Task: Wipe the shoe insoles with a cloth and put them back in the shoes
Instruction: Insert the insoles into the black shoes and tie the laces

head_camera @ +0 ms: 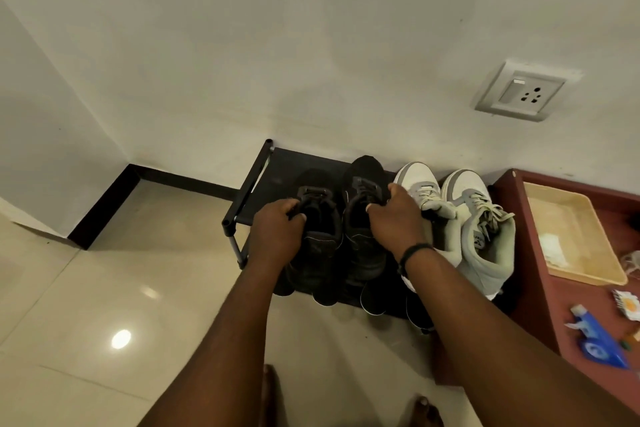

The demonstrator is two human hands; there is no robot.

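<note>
Black sneakers getting grabbed off the rack (258, 180)

Left hand (277, 229) is gripping the left black shoe (320, 236) by its tongue, right hand (396, 218) is gripping the right black shoe (363, 218), white sneakers (481, 218) sitting just beside.

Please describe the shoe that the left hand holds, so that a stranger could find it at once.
Find the low black shoe rack against the white wall. Four shoes stand in a row on it: two black on the left, two white and grey on the right. The wanted one is the leftmost black shoe, its tongue gripped by the left hand.
</note>
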